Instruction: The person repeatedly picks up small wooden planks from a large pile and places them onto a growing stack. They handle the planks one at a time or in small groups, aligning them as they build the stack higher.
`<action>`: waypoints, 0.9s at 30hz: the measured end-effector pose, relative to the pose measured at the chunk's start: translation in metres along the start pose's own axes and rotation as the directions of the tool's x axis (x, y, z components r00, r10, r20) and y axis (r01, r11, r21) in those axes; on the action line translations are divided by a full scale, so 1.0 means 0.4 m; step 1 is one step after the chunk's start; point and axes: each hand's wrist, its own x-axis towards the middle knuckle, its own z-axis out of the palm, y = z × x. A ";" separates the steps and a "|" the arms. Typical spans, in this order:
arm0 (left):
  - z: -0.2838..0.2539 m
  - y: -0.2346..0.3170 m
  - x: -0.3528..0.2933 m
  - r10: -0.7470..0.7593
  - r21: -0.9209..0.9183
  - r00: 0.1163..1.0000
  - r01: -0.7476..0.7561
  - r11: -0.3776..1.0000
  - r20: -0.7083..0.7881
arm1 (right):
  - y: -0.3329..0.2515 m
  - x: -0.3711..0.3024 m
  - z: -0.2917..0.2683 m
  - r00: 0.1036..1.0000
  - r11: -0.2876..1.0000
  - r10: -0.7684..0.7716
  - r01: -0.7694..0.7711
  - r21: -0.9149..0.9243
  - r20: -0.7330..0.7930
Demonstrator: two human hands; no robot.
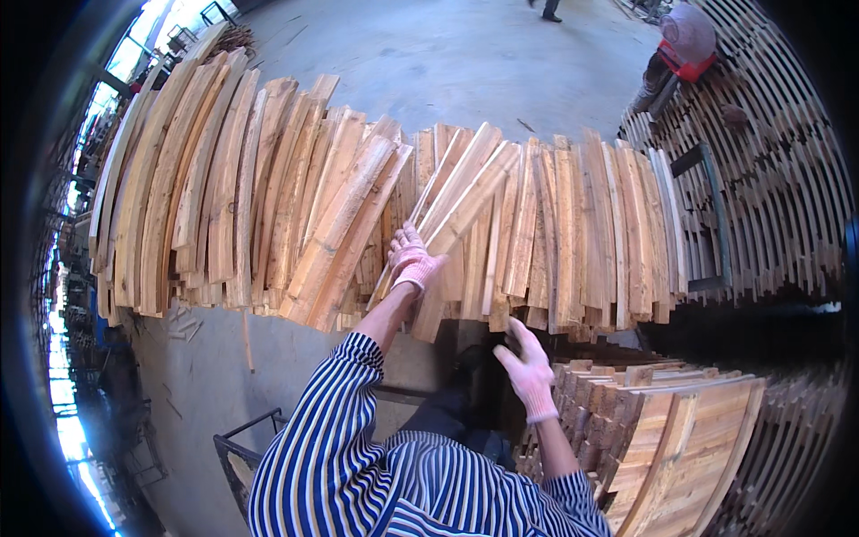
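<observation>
A long heap of rough wooden slats (268, 206) lies across the floor in front of me. My left hand (412, 259), in a pale pink knit glove, grips a light slat (465, 192) that lies tilted on top of the heap near its middle. My right hand (528, 371), gloved the same way, hovers with fingers apart below the heap's near edge, holding nothing. It is just left of a neat stack of slats (680, 421) at my lower right. Both sleeves are blue and white striped.
Grey concrete floor (447, 63) stretches beyond the heap. Another person in a red vest (680, 49) bends over rows of laid-out slats (769, 179) at the upper right. A dark metal frame (237, 443) stands by my left side. A second walker's feet (546, 11) show at top.
</observation>
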 end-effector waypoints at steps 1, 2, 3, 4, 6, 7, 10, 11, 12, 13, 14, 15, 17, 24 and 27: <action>-0.028 -0.006 -0.001 -0.047 0.000 0.998 0.047 0.999 0.043 | 0.046 0.078 0.031 0.999 1.000 0.005 -0.004 -0.029 0.034; -0.050 -0.007 -0.004 -0.089 0.004 0.992 0.089 0.996 0.094 | 0.092 0.146 0.064 0.998 0.998 0.017 -0.013 -0.058 0.060; -0.073 0.006 -0.012 -0.116 0.012 0.983 0.116 0.993 0.145 | 0.147 0.217 0.098 0.998 1.000 -0.018 0.019 -0.018 0.053; -0.088 0.013 -0.017 -0.137 0.025 0.974 0.134 0.991 0.178 | 0.175 0.282 0.127 0.997 0.998 -0.053 0.052 0.023 0.049; -0.100 -0.017 -0.008 -0.206 0.054 0.949 0.199 0.978 0.239 | 0.127 0.384 0.190 0.959 0.968 0.223 -0.239 0.075 0.175; -0.097 -0.005 -0.004 -0.176 0.063 0.962 0.167 0.984 0.210 | 0.142 0.445 0.212 0.961 0.973 0.228 -0.228 -0.023 0.156; -0.051 0.003 0.077 -0.095 -0.241 0.939 0.181 0.953 0.329 | 0.243 0.617 0.294 0.975 0.923 0.217 -0.189 0.334 -0.050; -0.001 -0.049 0.037 -0.090 -0.344 0.949 0.197 0.918 0.302 | 0.148 0.585 0.309 0.899 0.878 0.438 -0.421 0.227 -0.026; 0.027 -0.036 0.023 -0.156 -0.228 0.954 0.217 0.949 0.257 | 0.116 0.566 0.299 0.896 0.884 0.443 -0.434 0.173 -0.019; 0.053 -0.066 0.026 -0.170 -0.422 0.937 0.293 0.858 0.305 | 0.096 0.552 0.283 0.894 0.888 0.448 -0.444 0.120 -0.007; 0.060 -0.053 0.022 -0.152 -0.592 0.922 0.348 0.727 0.355 | 0.098 0.555 0.251 0.893 0.891 0.450 -0.447 0.074 -0.015; 0.066 -0.041 0.013 -0.077 -0.581 0.926 0.295 0.758 0.369 | 0.100 0.550 0.231 0.881 0.876 0.473 -0.473 0.095 0.025; 0.052 0.005 -0.045 0.108 -0.613 0.947 0.108 0.783 0.303 | 0.123 0.522 0.143 0.914 0.852 0.380 -0.406 0.331 0.144; 0.131 -0.066 -0.233 0.075 -0.933 0.940 0.340 -0.113 0.334 | 0.057 0.147 0.133 0.809 0.534 0.326 -0.585 0.610 0.489; 0.086 -0.067 -0.245 0.222 -0.861 0.834 0.504 0.068 0.506 | 0.036 0.126 0.141 0.864 0.708 0.390 -0.502 0.497 0.318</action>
